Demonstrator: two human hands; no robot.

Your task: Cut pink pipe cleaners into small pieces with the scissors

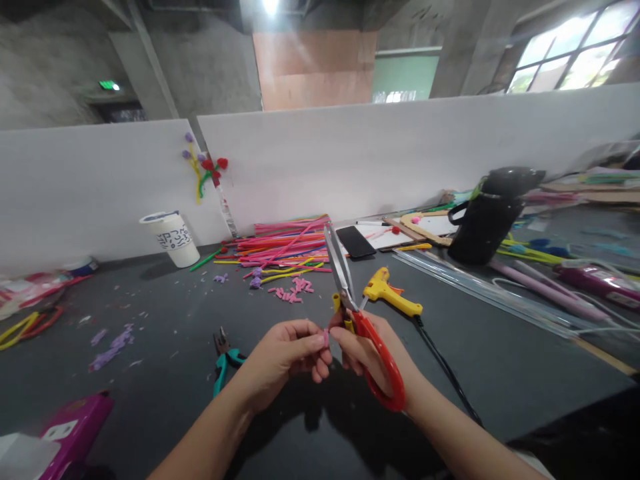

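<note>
My left hand (295, 350) is closed in a pinch on a short pink fuzzy piece of pipe cleaner (327, 338). Red-handled scissors (383, 363) rest in my right hand (373, 343), blades pointing up and away from me. The right fingertips meet the pink piece from the other side; whether they grip it I cannot tell. Small yellow bands (337, 304) show at the right fingers. Beyond the hands lies a pile of short pink pieces (293, 290). Long pink and red pipe cleaners (285, 247) are heaped behind it.
A yellow glue gun (393, 293) with a black cord lies right of the scissors. Teal-handled pliers (223, 367) are left of my left hand. Farther back are a white cup (173, 239), a black phone (355, 242) and a black jug (487, 217). Purple bits (113, 348) lie left.
</note>
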